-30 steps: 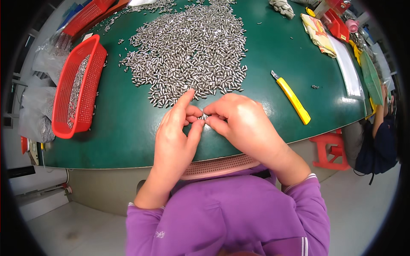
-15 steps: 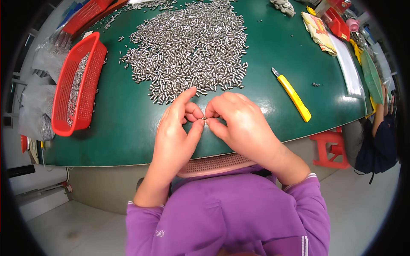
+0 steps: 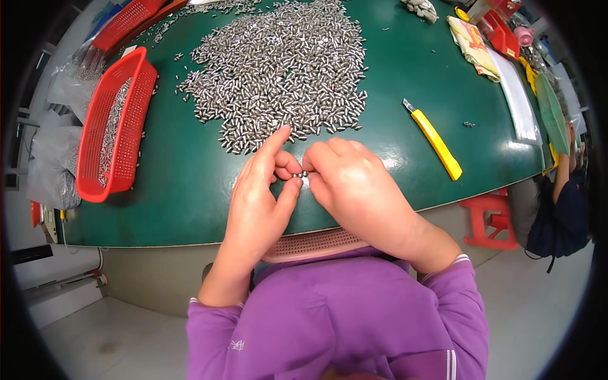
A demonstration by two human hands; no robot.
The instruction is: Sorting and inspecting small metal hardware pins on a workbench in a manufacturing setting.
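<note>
Between my two hands, just above the near part of the table, sits a small shiny silver metal piece (image 3: 301, 175). My left hand (image 3: 259, 190) pinches its left end between thumb and fingertips, with one finger stretched out toward the pile. On the right end, the thumb and forefinger of my right hand (image 3: 351, 177) are closed; the other fingers are curled. A broad pile of small silver metal pieces (image 3: 285, 69) spreads over the green table (image 3: 405, 164) right beyond my fingertips. The exact shape of the held piece is partly hidden by my fingers.
A red plastic basket (image 3: 136, 126) with metal pieces inside stands at the left. To the right lies a yellow utility knife (image 3: 437, 144), blade out. Farther right are a cloth (image 3: 472, 47) and a clear plastic sheet (image 3: 514, 101). A red stool (image 3: 491, 218) stands below the table edge.
My right hand has turned slightly, its knuckles rolling over and its thumb tucking in. More of the silver metal now shows between my fingertips. My left hand has barely moved.
</note>
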